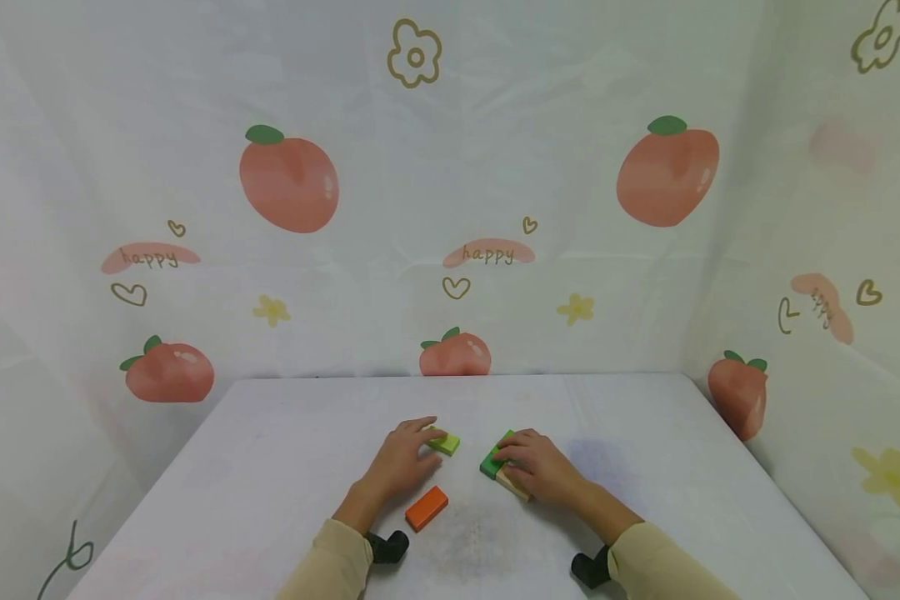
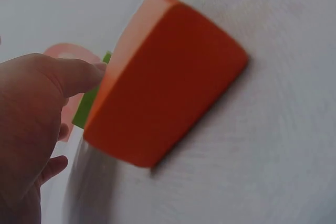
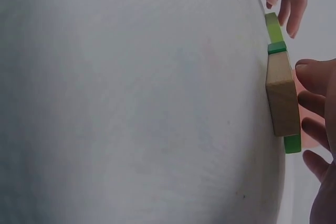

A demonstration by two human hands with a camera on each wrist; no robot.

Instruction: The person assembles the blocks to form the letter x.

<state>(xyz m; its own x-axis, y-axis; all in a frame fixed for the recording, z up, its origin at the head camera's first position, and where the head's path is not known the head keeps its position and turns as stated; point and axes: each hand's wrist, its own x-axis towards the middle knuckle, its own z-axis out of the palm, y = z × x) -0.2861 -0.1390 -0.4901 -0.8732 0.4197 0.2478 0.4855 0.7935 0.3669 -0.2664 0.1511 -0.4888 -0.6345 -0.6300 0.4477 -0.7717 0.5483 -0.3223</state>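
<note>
My left hand [image 1: 401,458] reaches over a lime green block [image 1: 447,444], its fingers loosely extended above and beside it. My right hand [image 1: 546,468] is over a dark green block [image 1: 489,466] and a plain wooden block [image 1: 515,486], which lie against each other at an angle. In the right wrist view the thumb and fingers are spread along the wooden block [image 3: 283,98], not wrapped around it. An orange block [image 1: 427,508] lies on the table near my left wrist and fills much of the left wrist view [image 2: 163,82].
The white table [image 1: 285,467] is backed and flanked by a pale curtain [image 1: 555,150] printed with peaches and flowers. Black wrist-worn pieces [image 1: 387,547] sit at both cuffs, close over the table.
</note>
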